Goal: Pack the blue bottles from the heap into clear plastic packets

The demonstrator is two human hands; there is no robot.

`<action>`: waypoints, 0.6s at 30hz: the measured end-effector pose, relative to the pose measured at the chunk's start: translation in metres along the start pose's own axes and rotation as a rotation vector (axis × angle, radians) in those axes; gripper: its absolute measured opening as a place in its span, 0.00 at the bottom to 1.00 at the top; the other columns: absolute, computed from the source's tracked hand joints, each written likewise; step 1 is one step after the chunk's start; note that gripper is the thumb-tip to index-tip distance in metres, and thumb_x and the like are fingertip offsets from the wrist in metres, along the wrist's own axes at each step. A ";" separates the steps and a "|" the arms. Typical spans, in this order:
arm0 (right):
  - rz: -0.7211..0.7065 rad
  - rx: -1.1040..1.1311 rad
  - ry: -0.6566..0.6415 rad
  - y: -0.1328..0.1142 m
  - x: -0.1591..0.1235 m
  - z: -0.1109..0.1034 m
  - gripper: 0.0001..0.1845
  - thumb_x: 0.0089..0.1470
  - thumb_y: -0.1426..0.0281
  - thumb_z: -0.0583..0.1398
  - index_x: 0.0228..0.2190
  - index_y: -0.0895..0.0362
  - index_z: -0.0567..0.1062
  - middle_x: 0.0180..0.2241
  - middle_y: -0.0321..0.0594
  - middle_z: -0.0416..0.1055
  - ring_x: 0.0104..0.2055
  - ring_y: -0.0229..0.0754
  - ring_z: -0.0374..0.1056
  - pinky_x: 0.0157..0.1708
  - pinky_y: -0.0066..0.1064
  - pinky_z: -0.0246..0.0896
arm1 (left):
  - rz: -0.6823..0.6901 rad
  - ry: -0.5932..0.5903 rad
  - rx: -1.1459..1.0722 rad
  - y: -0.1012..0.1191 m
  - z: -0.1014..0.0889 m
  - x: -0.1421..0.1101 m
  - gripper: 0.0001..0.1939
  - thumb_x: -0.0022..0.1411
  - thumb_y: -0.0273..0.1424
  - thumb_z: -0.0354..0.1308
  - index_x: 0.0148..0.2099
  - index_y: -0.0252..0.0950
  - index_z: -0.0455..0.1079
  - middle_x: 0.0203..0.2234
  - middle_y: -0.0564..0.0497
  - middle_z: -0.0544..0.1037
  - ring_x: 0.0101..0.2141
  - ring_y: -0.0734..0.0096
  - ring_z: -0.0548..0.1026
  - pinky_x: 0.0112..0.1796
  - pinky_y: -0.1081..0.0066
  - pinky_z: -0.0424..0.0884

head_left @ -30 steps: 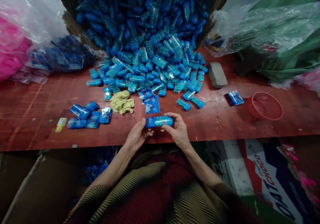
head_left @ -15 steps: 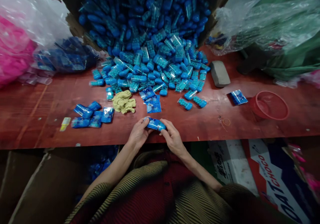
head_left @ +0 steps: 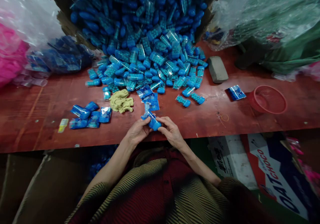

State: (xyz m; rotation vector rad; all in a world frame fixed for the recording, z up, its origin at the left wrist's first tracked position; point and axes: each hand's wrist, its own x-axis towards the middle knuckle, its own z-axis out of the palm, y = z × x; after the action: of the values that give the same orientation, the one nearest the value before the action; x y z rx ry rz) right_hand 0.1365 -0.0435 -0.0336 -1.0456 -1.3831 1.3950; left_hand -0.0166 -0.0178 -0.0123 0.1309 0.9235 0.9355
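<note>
My left hand and my right hand meet at the near edge of a red-brown table, both gripping one blue capsule-shaped tube that is tilted, its far end pointing up-left. Just beyond it lie flat blue printed packets. A large heap of blue tubes filled with small balls spills from a cardboard box at the back. A small pile of wrapped blue tubes lies to the left of my hands.
A yellow cloth lies by the heap. A grey block, a lone blue packet and a red mesh basket are on the right. Plastic bags sit at both back corners. A printed carton stands below right.
The tube lay level between my hands a second ago; now it is tilted and my hands have drawn closer together around it.
</note>
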 end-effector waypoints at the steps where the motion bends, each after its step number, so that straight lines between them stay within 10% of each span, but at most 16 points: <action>1: 0.003 0.012 0.014 0.001 0.001 -0.002 0.21 0.52 0.68 0.60 0.49 0.46 0.71 0.42 0.37 0.64 0.40 0.38 0.64 0.42 0.33 0.64 | -0.005 -0.046 0.011 0.001 -0.003 0.001 0.07 0.54 0.22 0.59 0.38 0.32 0.72 0.28 0.49 0.79 0.28 0.73 0.76 0.31 0.74 0.73; 7: 0.087 0.147 -0.098 0.000 0.005 -0.010 0.47 0.41 0.65 0.69 0.59 0.42 0.55 0.57 0.38 0.55 0.54 0.44 0.59 0.53 0.37 0.58 | -0.064 -0.320 0.059 0.004 -0.008 0.000 0.16 0.49 0.28 0.65 0.43 0.32 0.72 0.30 0.47 0.80 0.36 0.61 0.78 0.43 0.63 0.72; 18: 0.126 0.373 -0.339 -0.014 0.013 -0.019 0.44 0.43 0.64 0.67 0.59 0.42 0.56 0.60 0.36 0.58 0.61 0.45 0.55 0.58 0.39 0.53 | -0.049 -0.375 0.082 -0.009 0.000 -0.008 0.19 0.46 0.31 0.68 0.41 0.32 0.72 0.30 0.48 0.80 0.33 0.68 0.78 0.40 0.71 0.71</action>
State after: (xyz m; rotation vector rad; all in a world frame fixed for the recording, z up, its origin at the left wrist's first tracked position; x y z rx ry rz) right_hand 0.1516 -0.0259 -0.0197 -0.6813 -1.2345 1.9037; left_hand -0.0129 -0.0299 -0.0115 0.3402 0.6145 0.7935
